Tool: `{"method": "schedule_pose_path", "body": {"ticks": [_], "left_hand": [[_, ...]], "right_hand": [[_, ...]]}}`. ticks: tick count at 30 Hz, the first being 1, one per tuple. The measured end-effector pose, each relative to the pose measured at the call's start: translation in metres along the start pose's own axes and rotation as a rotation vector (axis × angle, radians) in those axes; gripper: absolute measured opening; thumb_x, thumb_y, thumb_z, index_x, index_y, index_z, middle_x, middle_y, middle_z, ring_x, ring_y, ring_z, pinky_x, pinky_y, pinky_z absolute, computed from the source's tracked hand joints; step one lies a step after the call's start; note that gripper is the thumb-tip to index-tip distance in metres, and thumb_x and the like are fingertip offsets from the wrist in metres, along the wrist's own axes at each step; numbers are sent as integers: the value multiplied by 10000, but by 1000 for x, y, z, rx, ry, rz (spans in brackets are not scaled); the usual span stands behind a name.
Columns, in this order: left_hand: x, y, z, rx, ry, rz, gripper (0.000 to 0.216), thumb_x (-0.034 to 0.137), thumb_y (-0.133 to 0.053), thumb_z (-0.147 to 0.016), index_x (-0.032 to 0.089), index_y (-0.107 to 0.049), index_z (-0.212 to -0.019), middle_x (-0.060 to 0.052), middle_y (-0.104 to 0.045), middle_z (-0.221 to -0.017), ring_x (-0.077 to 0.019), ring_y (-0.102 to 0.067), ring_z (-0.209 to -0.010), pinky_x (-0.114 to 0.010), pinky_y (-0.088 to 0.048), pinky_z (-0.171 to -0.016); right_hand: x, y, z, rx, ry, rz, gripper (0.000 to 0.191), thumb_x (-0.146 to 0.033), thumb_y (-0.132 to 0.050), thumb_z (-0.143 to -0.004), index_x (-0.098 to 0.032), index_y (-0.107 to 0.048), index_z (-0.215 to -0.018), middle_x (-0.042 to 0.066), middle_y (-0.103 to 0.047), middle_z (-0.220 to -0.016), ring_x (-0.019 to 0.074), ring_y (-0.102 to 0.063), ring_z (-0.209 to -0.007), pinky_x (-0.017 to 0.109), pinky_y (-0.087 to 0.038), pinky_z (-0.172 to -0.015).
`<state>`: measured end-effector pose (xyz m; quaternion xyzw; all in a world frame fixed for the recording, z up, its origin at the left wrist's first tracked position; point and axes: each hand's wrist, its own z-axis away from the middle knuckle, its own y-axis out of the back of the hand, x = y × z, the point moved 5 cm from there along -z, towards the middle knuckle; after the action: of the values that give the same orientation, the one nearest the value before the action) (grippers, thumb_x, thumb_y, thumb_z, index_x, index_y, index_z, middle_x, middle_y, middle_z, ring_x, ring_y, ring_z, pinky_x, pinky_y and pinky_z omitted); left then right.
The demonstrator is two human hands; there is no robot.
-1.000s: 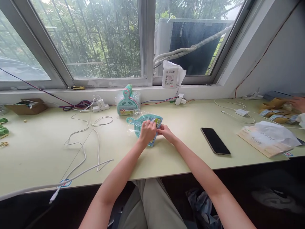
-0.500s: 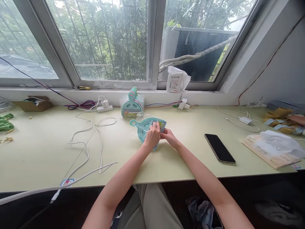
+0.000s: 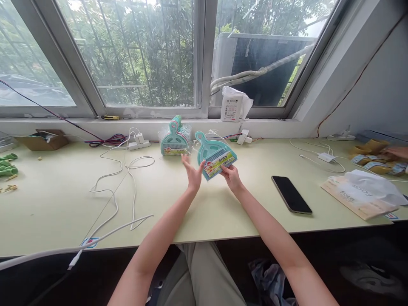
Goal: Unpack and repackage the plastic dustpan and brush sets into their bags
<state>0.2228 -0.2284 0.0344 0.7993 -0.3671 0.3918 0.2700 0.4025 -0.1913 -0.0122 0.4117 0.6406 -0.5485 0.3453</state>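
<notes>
A teal dustpan and brush set (image 3: 211,148) in clear wrap is held tilted above the table, its handle pointing up and left and its printed label facing me. My right hand (image 3: 232,178) pinches its lower right edge between thumb and fingers. My left hand (image 3: 193,173) is open beside its lower left edge, fingers spread; the thumb is close to the label, and I cannot tell whether it touches. Just behind the left hand stands a row of similar wrapped dustpan sets (image 3: 174,138), packed upright one behind another against the wall.
A black phone (image 3: 291,194) and a tissue pack (image 3: 360,193) lie to the right. White cables (image 3: 116,193) trail across the left side. A cardboard box (image 3: 44,140) and green pieces (image 3: 8,165) are at far left. Another person's hand (image 3: 397,152) is by yellow items at far right.
The dustpan set has turned from lying sideways to handle-up and been lifted slightly away from me. My left hand has let go of its face and opened to the left.
</notes>
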Motion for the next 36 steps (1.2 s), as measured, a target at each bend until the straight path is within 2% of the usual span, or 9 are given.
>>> {"method": "schedule_pose_path", "body": {"ticks": [4,8,12,15,18,21,25,31,36], "left_hand": [[-26,-45,15,-481,347,534,510,435,-486,-880,198,-360,-1314,-129,-521,-1315,-242,-530,-1189,-407,-469,-944],[-37,-69,41,-726,653,682,496,463,-580,-816,212,-456,-1225,-123,-551,-1293,-281,-573,-1134,-437,-506,-869],[-39,-67,31,-630,660,728,443,466,-602,-801,236,-523,-1171,-83,-548,-1312,-265,-486,-1240,-403,-441,-964],[-37,-56,12,-509,591,863,454,396,-633,-780,212,-530,-1182,-80,-619,-1205,-262,-545,-1165,-398,-435,-974],[-38,-45,3,-472,620,884,453,339,-653,-757,180,-547,-1168,-85,-666,-1097,-266,-602,-1063,-402,-469,-928],[-34,-40,5,-587,669,842,430,363,-635,-775,158,-579,-1149,-100,-668,-1102,-270,-604,-1059,-392,-479,-907],[-20,-45,15,-822,633,856,463,375,-625,-795,171,-569,-1207,-96,-622,-1216,-270,-555,-1151,-383,-445,-954],[-21,-51,12,-717,506,894,486,373,-665,-764,155,-569,-1188,-105,-611,-1232,-277,-525,-1189,-404,-391,-1012],[-25,-51,12,-793,411,804,501,343,-721,-712,154,-581,-1154,-105,-628,-1198,-284,-552,-1141,-408,-410,-984]], "right_hand": [[5,1,1,83,35,-42,374,-333,-782,-622,-174,-625,-922,78,-679,-1066,269,-623,-1041,425,-534,-911],[8,10,0,211,71,-100,343,-303,-773,-622,-190,-621,-908,66,-676,-1084,270,-618,-1062,425,-537,-928],[8,16,-4,212,32,-130,320,-276,-780,-621,-187,-629,-888,51,-693,-1041,251,-632,-1043,407,-534,-945],[9,9,-5,95,-25,-122,302,-270,-787,-625,-181,-643,-875,46,-704,-1016,245,-646,-1011,405,-539,-935],[10,0,-3,-17,-90,-93,293,-263,-794,-624,-173,-654,-865,50,-711,-999,244,-654,-988,408,-536,-934],[10,-1,-2,-50,-100,-82,306,-265,-799,-621,-169,-661,-876,54,-711,-998,246,-656,-979,412,-533,-936],[6,5,-3,16,-11,-110,313,-284,-795,-628,-176,-658,-889,47,-710,-996,247,-652,-992,409,-532,-938],[8,5,-3,53,-15,-100,311,-275,-775,-646,-180,-637,-908,57,-700,-1025,248,-648,-1009,410,-538,-927],[7,8,-5,50,-20,-105,268,-239,-753,-649,-173,-637,-881,54,-712,-969,242,-668,-954,403,-557,-893]]}}
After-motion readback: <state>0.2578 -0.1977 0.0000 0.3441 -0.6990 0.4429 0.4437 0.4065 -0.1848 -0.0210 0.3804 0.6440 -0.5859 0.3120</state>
